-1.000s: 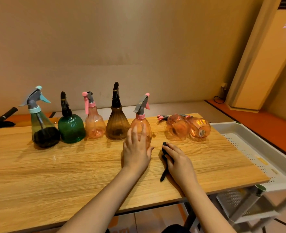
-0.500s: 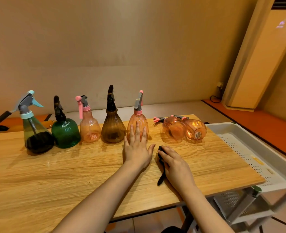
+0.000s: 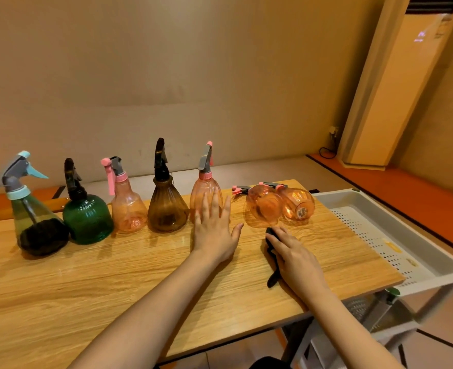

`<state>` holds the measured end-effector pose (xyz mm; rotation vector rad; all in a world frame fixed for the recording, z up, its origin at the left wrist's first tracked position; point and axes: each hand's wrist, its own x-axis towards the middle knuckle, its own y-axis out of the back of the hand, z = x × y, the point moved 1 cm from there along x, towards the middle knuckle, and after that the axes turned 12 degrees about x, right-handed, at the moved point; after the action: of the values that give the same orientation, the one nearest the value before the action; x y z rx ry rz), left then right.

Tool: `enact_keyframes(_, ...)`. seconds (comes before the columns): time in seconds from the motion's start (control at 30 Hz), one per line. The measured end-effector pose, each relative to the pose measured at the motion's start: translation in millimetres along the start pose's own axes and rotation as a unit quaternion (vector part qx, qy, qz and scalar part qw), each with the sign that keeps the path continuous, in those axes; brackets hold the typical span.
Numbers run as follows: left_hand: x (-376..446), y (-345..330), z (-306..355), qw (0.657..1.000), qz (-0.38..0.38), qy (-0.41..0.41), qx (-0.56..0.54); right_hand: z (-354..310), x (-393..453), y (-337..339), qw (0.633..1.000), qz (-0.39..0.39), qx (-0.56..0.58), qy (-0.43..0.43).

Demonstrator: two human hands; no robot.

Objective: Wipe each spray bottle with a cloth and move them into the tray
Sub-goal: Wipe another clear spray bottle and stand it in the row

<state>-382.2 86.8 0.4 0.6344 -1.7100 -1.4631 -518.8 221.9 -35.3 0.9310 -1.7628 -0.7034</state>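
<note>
Head view: your left hand (image 3: 214, 233) reaches forward over the light wooden tabletop (image 3: 113, 283), fingers straight and slightly spread, holding nothing. Its fingertips overlap the lower front of an upright clear pink plastic spray bottle with a grey trigger (image 3: 205, 193); whether they touch it you cannot tell from here.

Your right hand (image 3: 296, 259) lies just right of the left, palm down, fingers curled over a dark cloth (image 3: 272, 257) that it presses to the table. One end of the cloth trails back toward you past the thumb side of the hand.

Just beyond your right fingertips two clear orange plastic spray bottles lie on their sides, touching: one (image 3: 264, 207) nearer your left hand, the other (image 3: 298, 206) farther right, both bases facing you.

To the left of your left hand stand four more bottles in a row: a ribbed brown bottle with a black trigger (image 3: 167, 209), a pale pink bottle with a pink trigger (image 3: 128, 209), a round green bottle (image 3: 87, 219), and a smoky grey bottle with a light blue nozzle (image 3: 37, 225).

To the right of your right hand, past the table edge, sits a grey perforated plastic tray (image 3: 385, 235).
</note>
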Motion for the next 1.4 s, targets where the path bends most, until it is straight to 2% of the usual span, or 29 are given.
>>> enact_keyframes(0.07,5,4,12,0.999,0.015,-0.017,-0.050,10,2,2,0.998,0.025,0.016,-0.059)
enact_keyframes(0.13,16,7,29,0.989,0.008,0.005,-0.145,12,2,3,0.993,0.042,0.042,-0.098)
enact_keyframes(0.23,38,6,53,0.951,-0.031,0.078,-0.297,9,1,2,0.990,0.066,0.047,-0.116)
enact_keyframes(0.33,58,-1,70,0.910,-0.071,0.134,-0.386,12,1,3,0.982,0.091,0.068,-0.148)
enact_keyframes(0.6,87,-3,84,0.860,-0.100,0.226,-0.447,19,4,-1,0.981,0.101,0.075,-0.150)
enact_keyframes(0.8,83,-6,81,0.818,-0.113,0.248,-0.507,19,4,2,0.978,0.087,0.090,-0.168)
enact_keyframes(1.0,53,-7,65,0.815,-0.067,0.201,-0.540,16,4,8,0.973,0.106,0.128,-0.161)
enact_keyframes(1.17,15,-5,50,0.854,-0.043,0.103,-0.509,20,1,10,0.956,0.126,0.209,-0.164)
enact_keyframes(1.27,-8,-3,42,0.876,-0.028,0.056,-0.478,18,-1,17,0.929,0.157,0.285,-0.176)
enact_keyframes(1.4,-34,-2,33,0.866,-0.019,0.044,-0.497,2,-4,21,0.873,0.258,0.374,-0.178)
